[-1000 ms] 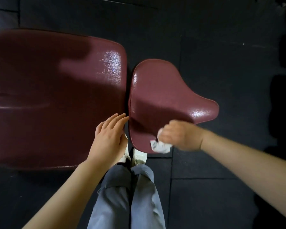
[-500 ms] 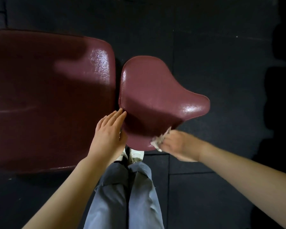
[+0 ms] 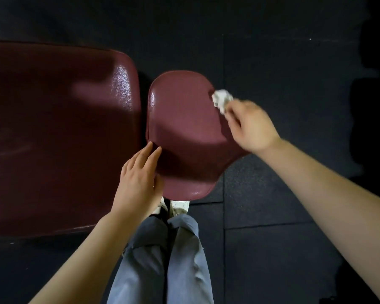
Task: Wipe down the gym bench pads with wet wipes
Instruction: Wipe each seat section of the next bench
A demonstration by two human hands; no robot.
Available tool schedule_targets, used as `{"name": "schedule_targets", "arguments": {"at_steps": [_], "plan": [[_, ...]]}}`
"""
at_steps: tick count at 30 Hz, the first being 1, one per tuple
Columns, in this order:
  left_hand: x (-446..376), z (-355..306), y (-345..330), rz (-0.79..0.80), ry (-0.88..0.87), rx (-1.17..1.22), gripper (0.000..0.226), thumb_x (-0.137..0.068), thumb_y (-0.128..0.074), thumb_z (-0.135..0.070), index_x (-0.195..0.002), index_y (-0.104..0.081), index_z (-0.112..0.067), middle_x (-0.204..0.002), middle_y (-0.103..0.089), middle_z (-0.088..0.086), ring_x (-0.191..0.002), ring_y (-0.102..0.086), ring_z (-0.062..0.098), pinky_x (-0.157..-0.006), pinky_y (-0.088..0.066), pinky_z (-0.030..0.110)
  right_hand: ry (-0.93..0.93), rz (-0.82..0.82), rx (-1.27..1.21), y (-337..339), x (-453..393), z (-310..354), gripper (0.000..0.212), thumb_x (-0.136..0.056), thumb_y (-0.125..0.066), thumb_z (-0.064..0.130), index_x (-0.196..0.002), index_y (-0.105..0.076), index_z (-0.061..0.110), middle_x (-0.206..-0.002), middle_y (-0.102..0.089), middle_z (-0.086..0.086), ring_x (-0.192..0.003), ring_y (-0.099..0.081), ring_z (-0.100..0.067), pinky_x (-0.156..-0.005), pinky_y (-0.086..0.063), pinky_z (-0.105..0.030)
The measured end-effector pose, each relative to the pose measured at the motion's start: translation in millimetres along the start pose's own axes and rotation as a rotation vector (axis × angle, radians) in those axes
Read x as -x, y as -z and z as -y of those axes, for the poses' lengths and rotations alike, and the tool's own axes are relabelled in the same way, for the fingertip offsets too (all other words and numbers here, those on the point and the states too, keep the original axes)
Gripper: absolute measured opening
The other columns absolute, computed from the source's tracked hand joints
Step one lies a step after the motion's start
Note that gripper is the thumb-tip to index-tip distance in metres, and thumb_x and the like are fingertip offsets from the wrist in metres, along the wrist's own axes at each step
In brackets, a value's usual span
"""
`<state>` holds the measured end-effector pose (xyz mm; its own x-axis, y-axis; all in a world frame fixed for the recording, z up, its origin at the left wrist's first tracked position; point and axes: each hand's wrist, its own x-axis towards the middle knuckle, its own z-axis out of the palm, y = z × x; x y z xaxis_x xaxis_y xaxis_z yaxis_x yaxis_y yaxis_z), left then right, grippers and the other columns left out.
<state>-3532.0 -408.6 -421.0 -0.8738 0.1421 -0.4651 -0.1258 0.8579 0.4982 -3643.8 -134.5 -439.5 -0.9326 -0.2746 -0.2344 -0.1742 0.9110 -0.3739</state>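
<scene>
Two dark red gym bench pads lie below me. The long back pad (image 3: 53,132) fills the left. The smaller seat pad (image 3: 184,128) sits just right of it, across a narrow gap. My right hand (image 3: 250,128) pinches a crumpled white wet wipe (image 3: 222,99) against the seat pad's far right edge. My left hand (image 3: 138,181) rests flat with straight fingers across the gap, its fingertips touching the seat pad's near left edge.
Dark rubber floor tiles (image 3: 283,62) surround the bench. My legs in grey trousers (image 3: 162,260) and white shoes (image 3: 176,205) stand directly below the seat pad's near edge. Deep shadow covers the right side of the floor.
My right hand carried the wipe from the seat pad's near edge up along its right side to the far right edge. My left hand stayed at the gap between the pads.
</scene>
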Motion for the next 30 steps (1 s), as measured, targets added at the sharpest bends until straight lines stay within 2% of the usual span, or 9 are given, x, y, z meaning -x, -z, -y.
{"name": "schedule_targets", "arguments": {"at_steps": [4, 8, 10, 13, 17, 20, 25, 27, 30], "plan": [[-3, -4, -1, 0.036, -0.015, -0.004, 0.065, -0.083, -0.046, -0.015, -0.147, -0.04, -0.012, -0.16, -0.026, 0.009, -0.144, -0.029, 0.029, -0.116, -0.025, 0.044, 0.197, 0.272, 0.03, -2, 82, -6, 0.007, -0.088, -0.06, 0.008, -0.088, -0.061, 0.014, -0.077, -0.057, 0.001, -0.069, -0.051, -0.021, -0.065, -0.044, -0.035], [-5, -7, -3, 0.036, 0.001, -0.003, 0.063, -0.087, -0.053, -0.008, -0.149, -0.039, -0.014, -0.161, -0.023, 0.008, -0.145, -0.026, 0.027, -0.118, -0.022, 0.043, 0.278, 0.178, 0.118, -7, 84, -23, 0.011, -0.081, -0.062, 0.001, -0.087, -0.062, 0.01, -0.074, -0.059, -0.002, -0.07, -0.052, -0.024, -0.067, -0.042, -0.036], [-4, -5, -3, 0.045, 0.002, -0.019, 0.064, -0.087, -0.056, -0.006, -0.149, -0.039, -0.015, -0.162, -0.022, 0.007, -0.146, -0.025, 0.027, -0.118, -0.022, 0.042, 0.189, 0.033, 0.082, -5, 71, -20, 0.01, -0.085, -0.059, 0.003, -0.09, -0.062, 0.011, -0.076, -0.062, -0.003, -0.07, -0.054, -0.027, -0.071, -0.046, -0.04], [-3, -6, -3, 0.06, 0.001, -0.039, 0.065, -0.087, -0.059, -0.004, -0.148, -0.039, -0.014, -0.162, -0.021, 0.007, -0.146, -0.025, 0.028, -0.117, -0.022, 0.043, -0.167, -0.207, -0.042, -7, 60, -12, 0.007, -0.091, -0.055, 0.005, -0.094, -0.06, 0.008, -0.081, -0.061, -0.002, -0.075, -0.056, -0.024, -0.076, -0.047, -0.039], [-4, -12, -1, 0.069, 0.006, -0.048, 0.064, -0.089, -0.057, -0.006, -0.149, -0.039, -0.015, -0.162, -0.021, 0.008, -0.145, -0.025, 0.029, -0.117, -0.021, 0.044, -0.447, -0.335, -0.136, -16, 52, -7, 0.006, -0.096, -0.052, 0.011, -0.096, -0.056, 0.008, -0.081, -0.055, 0.003, -0.077, -0.052, -0.019, -0.072, -0.044, -0.034], [-4, -12, 2, 0.068, 0.009, -0.05, 0.063, -0.09, -0.057, -0.007, -0.149, -0.038, -0.015, -0.161, -0.022, 0.007, -0.145, -0.025, 0.028, -0.117, -0.02, 0.043, -0.4, -0.332, -0.18, -23, 69, 5, 0.005, -0.095, -0.053, 0.009, -0.095, -0.058, 0.01, -0.084, -0.06, 0.0, -0.077, -0.049, -0.014, -0.074, -0.044, -0.033], [-4, -13, 5, 0.084, 0.006, -0.058, 0.063, -0.091, -0.056, -0.009, -0.15, -0.036, -0.016, -0.162, -0.021, 0.006, -0.146, -0.023, 0.027, -0.118, -0.018, 0.04, -0.109, -0.139, -0.025, -19, 94, -5, 0.011, -0.09, -0.056, 0.005, -0.097, -0.062, 0.009, -0.089, -0.068, -0.005, -0.081, -0.061, -0.028, -0.081, -0.047, -0.041], [-4, -12, 5, 0.08, -0.006, -0.07, 0.062, -0.091, -0.056, -0.01, -0.15, -0.036, -0.016, -0.162, -0.021, 0.007, -0.146, -0.025, 0.028, -0.118, -0.018, 0.041, -0.169, -0.194, -0.021, -12, 82, -15, 0.008, -0.09, -0.055, 0.005, -0.095, -0.062, 0.007, -0.086, -0.066, -0.009, -0.079, -0.06, -0.029, -0.076, -0.045, -0.039], [-3, -10, 4, 0.083, -0.003, -0.074, 0.061, -0.092, -0.055, -0.01, -0.15, -0.036, -0.016, -0.162, -0.02, 0.006, -0.146, -0.024, 0.028, -0.119, -0.018, 0.042, -0.479, -0.329, -0.148, -6, 56, -37, 0.009, -0.094, -0.051, 0.012, -0.091, -0.056, 0.006, -0.079, -0.061, -0.01, -0.073, -0.056, -0.027, -0.064, -0.034, -0.029]]}}
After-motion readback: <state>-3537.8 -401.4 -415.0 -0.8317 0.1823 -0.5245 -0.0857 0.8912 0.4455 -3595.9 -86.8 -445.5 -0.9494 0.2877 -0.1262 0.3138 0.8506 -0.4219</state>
